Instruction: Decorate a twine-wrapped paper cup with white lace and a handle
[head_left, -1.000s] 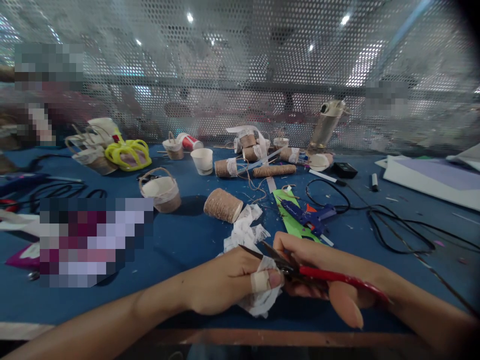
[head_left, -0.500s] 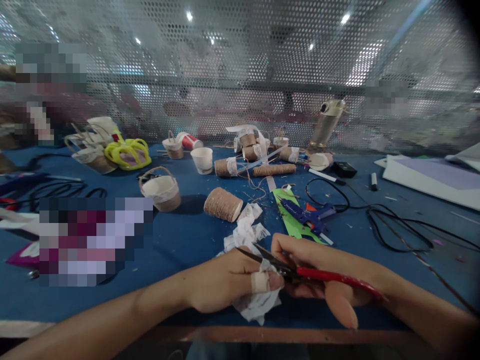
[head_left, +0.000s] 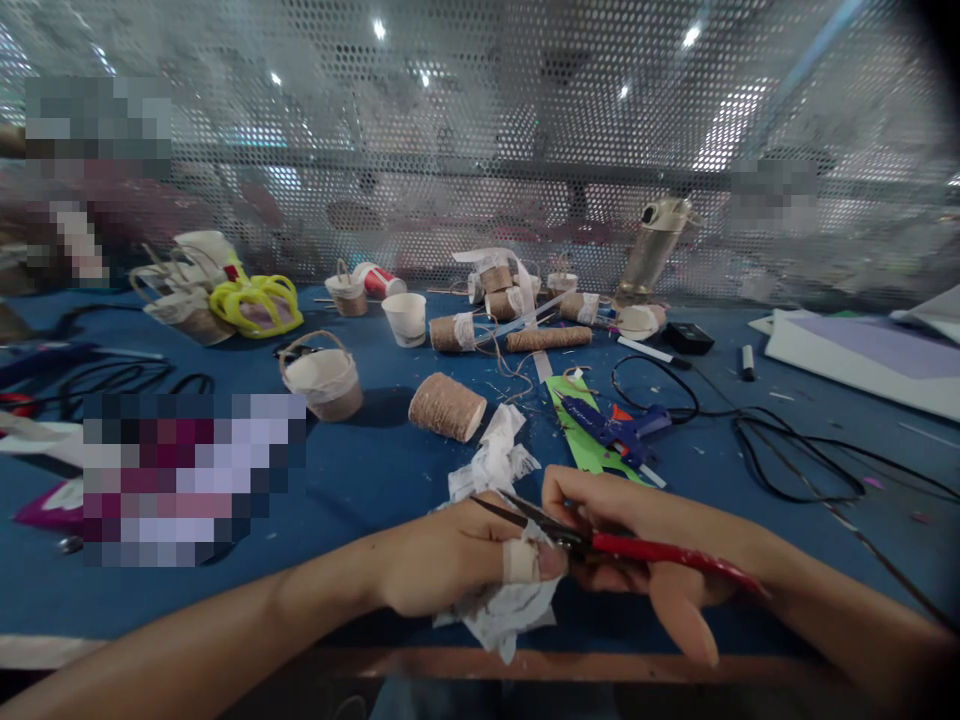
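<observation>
My left hand [head_left: 450, 560], with a bandage round the thumb, is closed on a crumpled strip of white lace [head_left: 499, 470] near the table's front edge. More of the lace hangs below the thumb. My right hand [head_left: 645, 545] grips red-handled scissors [head_left: 600, 543]. Their dark blades point left, slightly apart, over the lace right at my left thumb.
A twine-wrapped roll [head_left: 447, 406] and a small basket cup [head_left: 324, 378] lie beyond my hands. A blue glue gun [head_left: 615, 428] rests on green paper, its black cable [head_left: 787, 450] looping right. Several wrapped cups stand further back before a perforated metal screen [head_left: 480, 130].
The scissor blades have closed a little and the lace has shifted slightly in my left hand. Both hands stay in the same place.
</observation>
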